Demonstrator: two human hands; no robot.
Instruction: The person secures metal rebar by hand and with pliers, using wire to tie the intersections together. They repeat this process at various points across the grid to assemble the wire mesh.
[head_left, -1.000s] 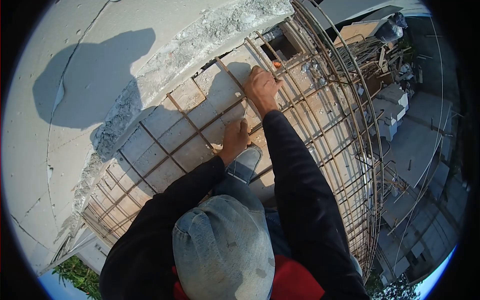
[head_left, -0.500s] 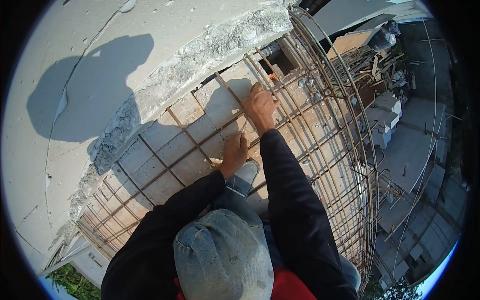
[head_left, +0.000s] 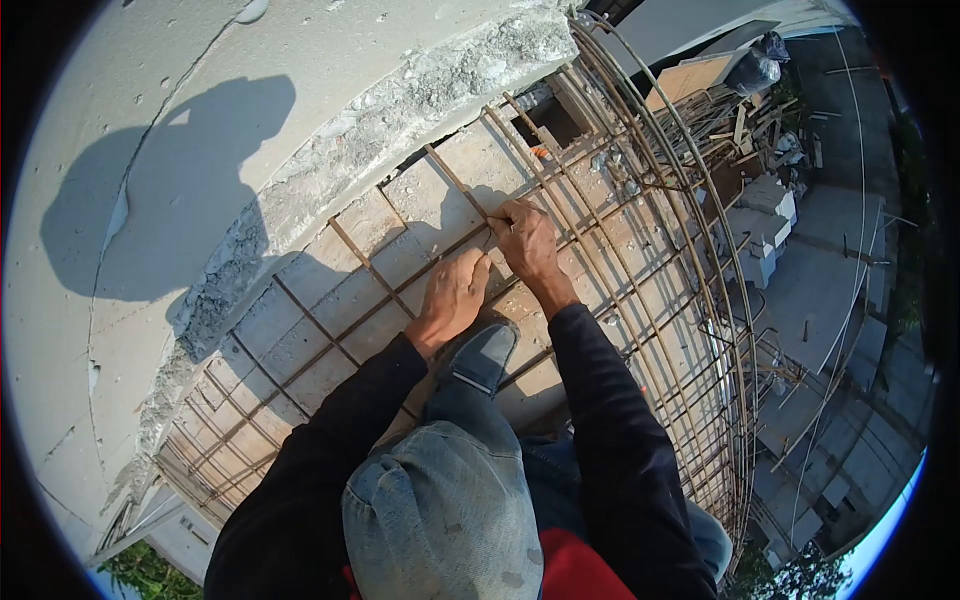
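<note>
My right hand (head_left: 527,243) is closed in a pinch at a crossing of the rebar grid (head_left: 368,262), its fingertips by a rusty bar. Just left of it and lower, my left hand (head_left: 453,298) is closed too, thumb and fingers pressed together. Between the two hands a thin wire (head_left: 490,240) shows faintly; its ends are hidden by the fingers. The rusty bars cross over pale boards, some in shadow. Below the hands, my shoe (head_left: 487,352) rests on the grid.
Along the upper left runs a broken concrete edge (head_left: 400,118) beside a smooth slab (head_left: 150,60). Long bent bars (head_left: 690,190) curve along the right side. Beyond them, far below, lie white blocks (head_left: 765,225) and scrap timber (head_left: 742,125). A square opening (head_left: 553,118) is near the top.
My right hand has come down and slightly right, from above the bar to the crossing. My left hand has moved up a little and turned, its back now facing me more.
</note>
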